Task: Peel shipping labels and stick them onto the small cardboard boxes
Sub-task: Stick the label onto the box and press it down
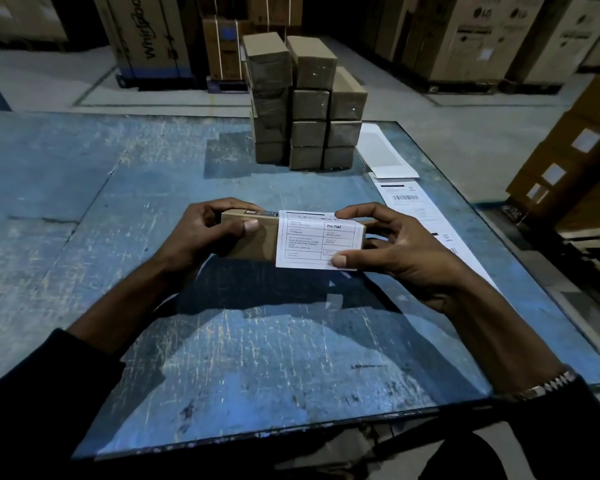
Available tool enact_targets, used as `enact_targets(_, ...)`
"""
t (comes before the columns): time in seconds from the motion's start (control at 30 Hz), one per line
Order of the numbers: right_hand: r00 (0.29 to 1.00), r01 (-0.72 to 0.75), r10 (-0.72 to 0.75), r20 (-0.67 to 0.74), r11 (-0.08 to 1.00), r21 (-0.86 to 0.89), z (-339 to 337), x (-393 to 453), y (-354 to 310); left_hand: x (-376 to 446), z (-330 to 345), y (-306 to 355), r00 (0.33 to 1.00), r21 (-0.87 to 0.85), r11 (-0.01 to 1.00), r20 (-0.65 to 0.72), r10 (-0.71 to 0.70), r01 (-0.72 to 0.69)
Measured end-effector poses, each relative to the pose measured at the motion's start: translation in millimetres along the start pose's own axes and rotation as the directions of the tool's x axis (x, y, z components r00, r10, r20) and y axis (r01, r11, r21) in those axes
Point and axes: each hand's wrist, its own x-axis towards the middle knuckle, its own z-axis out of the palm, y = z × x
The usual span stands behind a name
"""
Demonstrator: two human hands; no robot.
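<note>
Where label [317, 239] wraps box [252, 239]: "Pre-Paid".

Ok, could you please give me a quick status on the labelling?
Left hand grips small box. Right hand pinches label against its front, bottom edge overhanging. Nothing in the way.

A worn blue counter [125, 216], scratched and patchy, fills the middle of the view. At twelve o'clock, beyond its far edge, a tall Whirlpool carton [146, 32] stands on a dark pallet [156, 81] on the grey concrete floor [42, 81]. At one o'clock, large LG cartons [471, 36] line the back. At three o'clock, brown cartons with white labels [575, 150] are stacked beside the counter.
</note>
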Motion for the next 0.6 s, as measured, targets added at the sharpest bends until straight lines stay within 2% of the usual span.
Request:
enact_targets(0.1,1.0,0.004,-0.004,0.008,0.999,0.04,1.5,-2.3,3.0,-1.5,1.1,2.6,1.0,0.012,1.0,0.01,-0.015,0.015)
enact_targets(0.2,0.995,0.0,0.009,-0.1,0.996,0.091,15.5,0.7,1.7,-0.2,4.8,1.7,0.999,-0.004,0.999,-0.008,-0.033,0.033)
enact_targets(0.3,0.979,0.077,-0.066,-0.192,0.996,0.053,27.2,7.1,1.0,2.6,7.1,-0.7,0.999,-0.042,0.998,-0.036,-0.037,0.035)
enact_targets(0.4,0.978,0.095,-0.089,-0.186,0.995,0.025,29.3,12.3,3.9,3.4,3.6,-2.9,0.998,-0.058,0.998,-0.058,-0.033,0.03)
enact_targets(0.6,0.968,0.203,-0.222,-0.12,0.967,-0.155,29.7,12.0,17.1,1.4,2.2,-1.5,0.996,-0.026,0.999,-0.079,-0.05,0.048)
